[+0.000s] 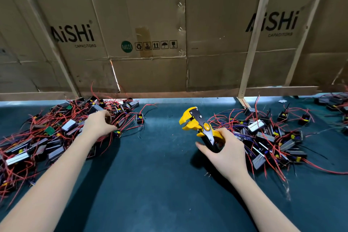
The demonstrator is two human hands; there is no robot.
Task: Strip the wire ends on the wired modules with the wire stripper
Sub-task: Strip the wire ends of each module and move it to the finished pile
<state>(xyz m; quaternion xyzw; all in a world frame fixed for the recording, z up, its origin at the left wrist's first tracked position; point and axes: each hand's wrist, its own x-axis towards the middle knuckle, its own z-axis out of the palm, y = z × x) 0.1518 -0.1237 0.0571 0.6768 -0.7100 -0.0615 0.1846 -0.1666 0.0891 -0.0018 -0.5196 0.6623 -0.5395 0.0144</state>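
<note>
My right hand (225, 153) grips the black handles of a yellow and black wire stripper (199, 124), its jaws pointing up and to the left over the green mat. My left hand (98, 125) reaches into the left pile of wired modules (47, 137), small black and grey blocks with red wires. Its fingers curl down among the wires, and whether they hold a module is hidden. A second pile of wired modules (273, 137) lies just right of my right hand.
A dark green mat (160, 175) covers the bench. A wall of flattened cardboard boxes (150, 34) with wooden battens (252, 43) closes off the back edge. A lone module (140, 118) sits between the piles. More modules (335, 103) lie at far right.
</note>
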